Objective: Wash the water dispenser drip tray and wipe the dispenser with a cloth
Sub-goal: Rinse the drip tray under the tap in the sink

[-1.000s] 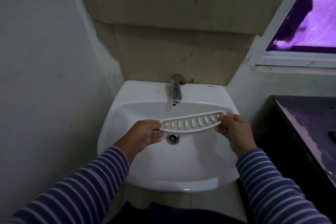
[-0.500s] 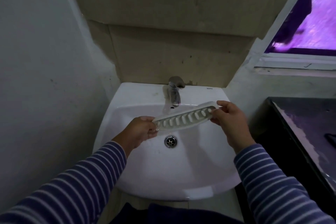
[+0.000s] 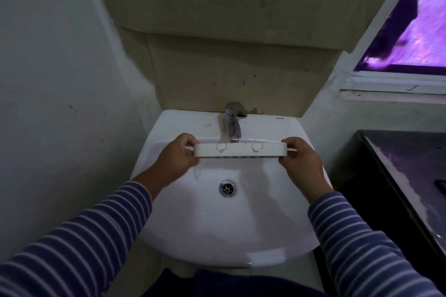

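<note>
**Tray on edge under the tap: knock, slip and splash risks**

Judged risks: the long white plastic drip tray (image 3: 241, 150) is hanging just under the chrome tap spout (image 3: 233, 125). I cannot tell whether they are touching, but any further lift is likely knocking plastic against metal. No water is showing. Once it is flowing, the plastic is probably turning slick, and a hold at the ends alone is risking a drop into the white ceramic basin (image 3: 217, 229). Splash is also likely reaching the striped sleeves.

Position: the tray is standing on its long edge, with a side wall bearing two small clips facing the camera. It is at 12 o'clock from the metal drain (image 3: 227, 188). The left hand (image 3: 177, 155) is gripping its 9 o'clock end and the right hand (image 3: 300, 158) its 3 o'clock end. The hands are staying well apart, with the tray spanning between them.
</note>
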The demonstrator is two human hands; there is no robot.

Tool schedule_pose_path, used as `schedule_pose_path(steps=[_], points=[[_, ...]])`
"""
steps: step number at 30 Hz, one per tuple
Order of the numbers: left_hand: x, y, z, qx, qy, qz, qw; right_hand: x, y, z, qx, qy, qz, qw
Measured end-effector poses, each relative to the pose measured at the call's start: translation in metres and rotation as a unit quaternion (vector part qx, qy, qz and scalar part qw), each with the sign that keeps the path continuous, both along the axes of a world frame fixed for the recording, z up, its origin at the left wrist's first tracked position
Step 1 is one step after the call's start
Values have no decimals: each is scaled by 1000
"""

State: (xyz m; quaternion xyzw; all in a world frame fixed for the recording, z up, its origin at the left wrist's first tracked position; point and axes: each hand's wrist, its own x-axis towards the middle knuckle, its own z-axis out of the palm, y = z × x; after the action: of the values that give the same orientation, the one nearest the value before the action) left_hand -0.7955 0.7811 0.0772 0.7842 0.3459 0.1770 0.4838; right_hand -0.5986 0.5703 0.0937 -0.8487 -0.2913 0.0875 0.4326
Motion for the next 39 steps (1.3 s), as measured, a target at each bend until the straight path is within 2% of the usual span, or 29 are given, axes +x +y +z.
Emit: schedule_pose_path(steps=[5, 8, 10, 12, 14, 15, 20, 22, 24, 27, 34, 39], points=[[-8, -2, -3, -23, -30, -6, 999, -2, 3, -1, -4, -8, -2, 1000], [-15, -3, -10, -115, -63, -39, 991, -1, 3, -2, -19, 20, 1, 1000], [-19, -2, -18, -246, -125, -43, 960, 2, 4, -3, -42, 61, 14, 997], [-23, -1, -27, -371, -180, -27, 910, 4, 9, -2, -74, 109, 35, 991], [-24, 0, -37, -446, -200, 10, 873, 5, 18, 4, -97, 126, 60, 985], [-23, 0, -42, -462, -197, 34, 864, 5, 25, 8, -96, 114, 71, 986], [-14, -8, -68, -480, -141, 120, 858, -1, 74, 41, -81, -70, 139, 984], [-9, -9, -75, -488, -142, 143, 849, -4, 89, 50, -72, -148, 189, 968], [-4, -10, -79, -494, -146, 166, 841, -6, 99, 54, -63, -178, 240, 952], [3, -9, -85, -502, -154, 192, 829, -2, 108, 51, -110, -246, 271, 924], [13, -3, -93, -507, -167, 199, 822, 6, 117, 54, -113, -269, 264, 919], [21, -6, -93, -510, -167, 204, 819, 13, 133, 61, -173, -269, 260, 911]])
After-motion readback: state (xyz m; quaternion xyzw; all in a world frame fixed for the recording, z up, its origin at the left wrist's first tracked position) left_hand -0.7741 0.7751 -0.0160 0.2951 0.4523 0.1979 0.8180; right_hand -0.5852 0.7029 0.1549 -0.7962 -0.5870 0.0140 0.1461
